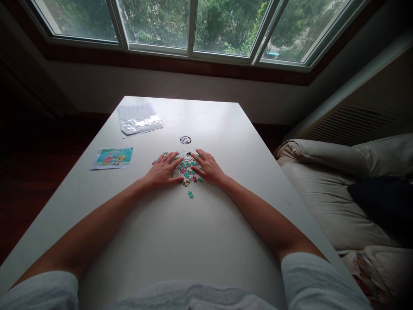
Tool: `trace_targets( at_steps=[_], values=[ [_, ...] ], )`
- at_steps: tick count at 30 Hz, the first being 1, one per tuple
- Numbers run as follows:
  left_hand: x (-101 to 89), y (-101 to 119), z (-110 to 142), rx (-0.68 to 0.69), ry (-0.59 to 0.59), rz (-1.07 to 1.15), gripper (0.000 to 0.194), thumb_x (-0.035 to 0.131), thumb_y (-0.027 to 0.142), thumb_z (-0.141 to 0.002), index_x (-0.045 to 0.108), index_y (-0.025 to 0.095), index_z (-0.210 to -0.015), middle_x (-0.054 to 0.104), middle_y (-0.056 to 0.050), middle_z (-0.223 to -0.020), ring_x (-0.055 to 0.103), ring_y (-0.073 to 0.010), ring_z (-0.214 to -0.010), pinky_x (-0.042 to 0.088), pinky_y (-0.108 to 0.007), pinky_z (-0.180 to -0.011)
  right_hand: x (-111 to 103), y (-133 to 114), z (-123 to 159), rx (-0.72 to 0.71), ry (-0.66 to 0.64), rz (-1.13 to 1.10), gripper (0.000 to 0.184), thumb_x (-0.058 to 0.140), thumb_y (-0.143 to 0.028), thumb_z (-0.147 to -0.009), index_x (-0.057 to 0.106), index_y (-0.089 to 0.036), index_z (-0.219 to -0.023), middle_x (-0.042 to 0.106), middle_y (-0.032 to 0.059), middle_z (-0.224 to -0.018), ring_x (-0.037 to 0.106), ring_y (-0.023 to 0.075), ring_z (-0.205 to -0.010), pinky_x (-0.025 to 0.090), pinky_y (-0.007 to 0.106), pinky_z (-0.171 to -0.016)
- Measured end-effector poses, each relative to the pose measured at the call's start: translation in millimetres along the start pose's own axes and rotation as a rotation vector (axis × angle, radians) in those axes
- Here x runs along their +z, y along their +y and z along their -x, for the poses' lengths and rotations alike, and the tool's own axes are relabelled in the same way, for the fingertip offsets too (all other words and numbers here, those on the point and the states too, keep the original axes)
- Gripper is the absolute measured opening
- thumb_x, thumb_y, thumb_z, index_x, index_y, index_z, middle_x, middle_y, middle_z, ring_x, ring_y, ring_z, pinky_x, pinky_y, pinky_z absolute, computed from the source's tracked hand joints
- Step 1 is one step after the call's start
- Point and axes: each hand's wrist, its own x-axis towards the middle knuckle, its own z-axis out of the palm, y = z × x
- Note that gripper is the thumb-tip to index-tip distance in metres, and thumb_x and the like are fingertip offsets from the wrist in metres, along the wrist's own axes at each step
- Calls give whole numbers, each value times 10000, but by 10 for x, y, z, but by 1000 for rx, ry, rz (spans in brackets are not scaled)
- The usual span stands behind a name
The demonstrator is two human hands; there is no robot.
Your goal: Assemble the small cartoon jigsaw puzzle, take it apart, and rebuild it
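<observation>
A pile of small jigsaw puzzle pieces (187,171), mostly teal with some pink and yellow, lies on the white table (180,241). My left hand (164,170) rests at the pile's left side, fingers spread and pointing away from me, covering some pieces. On the other side my right hand (208,168) lies with its fingers apart, its fingertips at the pile's right edge. Between the fingertips is a round, pale disc-like piece (185,156) with a dark spot. One teal puzzle piece (190,195) sits apart, nearer to me.
A colourful cartoon picture sheet (112,158) lies at the left. Behind it is a clear plastic bag (140,119) with papers. A small round dark-rimmed object (185,140) sits beyond the pile. A beige sofa (329,202) stands right of the table, and windows (155,26) line the far wall.
</observation>
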Motion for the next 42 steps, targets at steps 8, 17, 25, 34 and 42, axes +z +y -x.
trace_targets(
  at_steps=[8,17,25,34,42],
  values=[
    [-54,21,12,142,-71,24,818,502,717,-904,290,340,-1599,184,-49,-1697,144,-322,-1560,104,-541,-1267,-4,26,2,-11,37,-37,630,405,-593,-1007,413,-272,-1549,298,91,-1656,259,295,-1535,243,525,-1239],
    [-51,0,1,86,-33,17,637,390,581,-1009,341,305,-1580,261,-64,-1673,214,-291,-1543,142,-545,-1261,-11,26,4,-10,50,-47,615,426,-586,-1003,437,-272,-1532,337,95,-1637,287,296,-1521,265,524,-1227],
    [-18,-17,12,90,-37,17,705,499,629,-945,366,325,-1567,298,-55,-1658,243,-308,-1529,169,-534,-1258,6,46,0,-15,47,-49,621,418,-598,-1002,443,-270,-1528,341,94,-1634,285,296,-1520,265,513,-1226],
    [-85,-71,4,40,32,-11,631,415,609,-991,413,303,-1543,351,-73,-1633,282,-296,-1511,179,-529,-1249,3,107,-15,57,117,-3,608,395,-589,-1009,499,-230,-1488,363,127,-1619,322,309,-1499,269,519,-1216],
    [-53,-308,31,-137,-1,-53,713,352,679,-979,360,283,-1571,313,-108,-1647,241,-325,-1527,169,-562,-1233,-1,311,-33,162,1,40,722,275,-674,-1002,426,-221,-1543,287,135,-1655,240,308,-1540,198,525,-1240]
  ],
)
